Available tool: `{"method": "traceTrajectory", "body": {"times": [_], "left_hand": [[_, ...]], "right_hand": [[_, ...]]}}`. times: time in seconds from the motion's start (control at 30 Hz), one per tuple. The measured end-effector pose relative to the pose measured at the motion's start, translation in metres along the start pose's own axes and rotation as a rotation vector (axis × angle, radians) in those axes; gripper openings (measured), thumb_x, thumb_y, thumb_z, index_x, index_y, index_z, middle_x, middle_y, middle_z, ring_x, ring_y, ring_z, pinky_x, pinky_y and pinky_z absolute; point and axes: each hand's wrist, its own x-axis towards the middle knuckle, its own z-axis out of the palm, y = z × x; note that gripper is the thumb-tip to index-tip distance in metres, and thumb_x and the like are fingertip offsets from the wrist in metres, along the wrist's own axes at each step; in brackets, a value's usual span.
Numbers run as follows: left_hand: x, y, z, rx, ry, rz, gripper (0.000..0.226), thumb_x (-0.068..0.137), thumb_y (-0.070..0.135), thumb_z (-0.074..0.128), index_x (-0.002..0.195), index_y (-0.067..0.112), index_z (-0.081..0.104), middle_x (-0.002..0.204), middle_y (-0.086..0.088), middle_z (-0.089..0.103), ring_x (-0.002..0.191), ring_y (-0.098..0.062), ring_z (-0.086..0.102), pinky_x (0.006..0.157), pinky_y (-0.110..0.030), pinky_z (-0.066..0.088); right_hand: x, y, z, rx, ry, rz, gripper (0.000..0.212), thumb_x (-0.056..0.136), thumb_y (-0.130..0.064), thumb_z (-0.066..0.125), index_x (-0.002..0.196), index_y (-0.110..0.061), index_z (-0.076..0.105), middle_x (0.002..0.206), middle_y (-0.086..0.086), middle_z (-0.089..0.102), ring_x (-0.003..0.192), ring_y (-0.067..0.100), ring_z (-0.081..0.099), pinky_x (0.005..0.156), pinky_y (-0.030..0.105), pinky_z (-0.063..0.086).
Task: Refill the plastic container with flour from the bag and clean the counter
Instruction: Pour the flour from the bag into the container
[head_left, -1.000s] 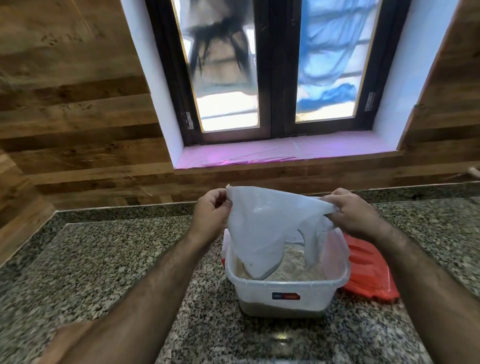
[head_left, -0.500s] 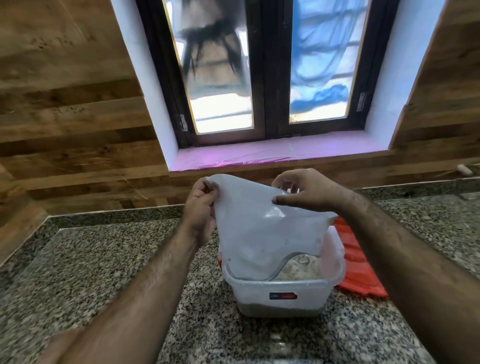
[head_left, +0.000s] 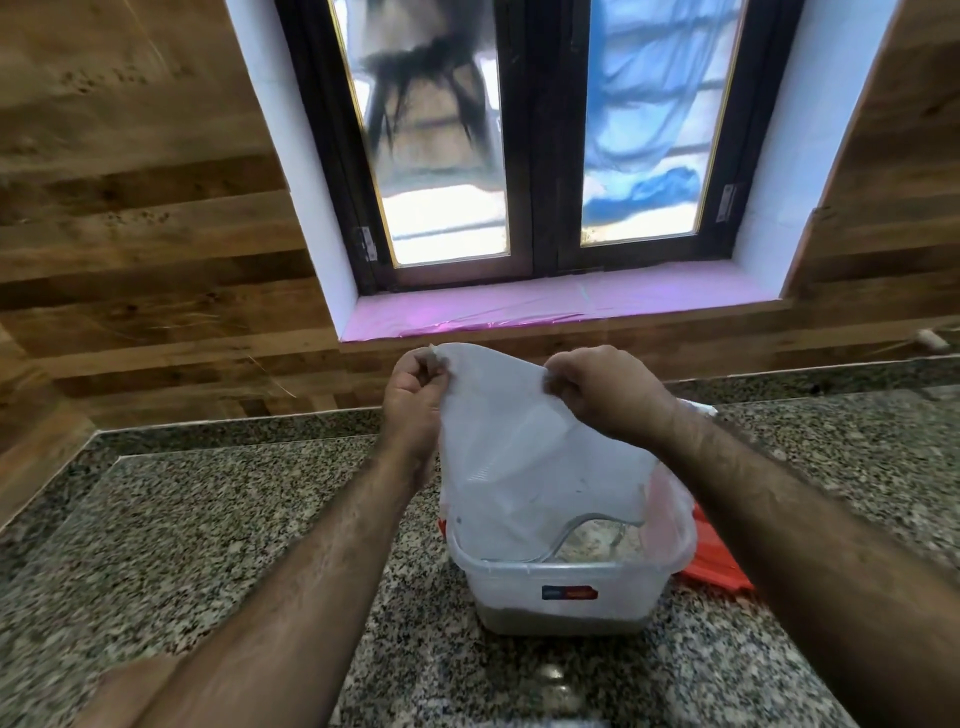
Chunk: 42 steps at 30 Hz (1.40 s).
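Desk (head_left: 208, 519): speckled granite, polished. On it, container (head_left: 566, 587): clear smooth plastic. Above container, bag (head_left: 519, 457): thin translucent white plastic. Beside container, lid (head_left: 717, 561): red ribbed plastic. Behind, wall (head_left: 130, 234): matt wood.

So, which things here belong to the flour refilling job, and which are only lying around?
Belong to the job:
- white bag, held up by the left hand and right hand
- plastic container with flour
- red lid beside it
- granite counter

Just lying about:
- pale object at far right, too blurred to tell
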Motion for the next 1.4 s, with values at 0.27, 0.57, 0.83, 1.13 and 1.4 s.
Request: {"method": "traceTrajectory", "body": {"times": [0.27,0.57,0.83,1.13,1.4], "left_hand": [[-0.023,0.049,-0.01,1.055,-0.22,0.792,0.081,0.108,0.061,0.028,0.171,0.012,0.014,0.179,-0.004,0.009,0.166,-0.016,0.006,0.134,-0.049,0.012],[-0.019,0.06,-0.014,1.107,-0.444,0.511,0.129,0.078,0.097,-0.011,0.165,0.015,0.038,0.173,-0.009,0.034,0.162,-0.027,0.026,0.13,-0.045,0.025],[-0.018,0.061,-0.023,0.993,-0.404,0.474,0.136,0.07,0.101,-0.009,0.165,0.015,0.036,0.174,-0.009,0.032,0.158,-0.011,0.024,0.134,-0.05,0.02],[-0.015,0.044,-0.028,0.895,-0.243,0.557,0.13,0.074,0.1,-0.004,0.17,0.016,0.024,0.178,-0.007,0.018,0.165,-0.017,0.014,0.135,-0.038,0.014],[-0.021,0.04,-0.019,1.152,-0.307,0.744,0.122,0.083,0.096,0.002,0.172,0.012,0.006,0.179,-0.002,-0.005,0.167,-0.021,-0.002,0.135,-0.048,0.001]], "right_hand": [[-0.006,0.005,0.008,-0.062,0.144,-0.063,0.014,0.101,-0.024,0.061,0.102,-0.024,0.075,0.102,-0.002,0.077,0.091,0.027,0.071,0.07,0.035,0.053],[-0.01,-0.006,0.02,-0.189,0.194,-0.107,0.015,0.1,-0.024,0.062,0.1,-0.024,0.077,0.094,-0.003,0.077,0.084,0.026,0.069,0.065,0.032,0.052],[-0.015,-0.005,0.019,-0.212,0.248,-0.082,0.015,0.101,-0.025,0.063,0.103,-0.022,0.077,0.095,-0.002,0.077,0.085,0.028,0.069,0.063,0.03,0.042],[-0.018,-0.004,0.023,-0.219,0.296,-0.093,0.007,0.095,-0.018,0.073,0.097,-0.022,0.079,0.087,-0.003,0.078,0.078,0.026,0.071,0.061,0.025,0.039],[-0.015,-0.006,0.02,-0.214,0.271,-0.077,0.012,0.1,-0.021,0.066,0.1,-0.02,0.079,0.092,-0.001,0.079,0.081,0.027,0.07,0.064,0.026,0.038]]}}
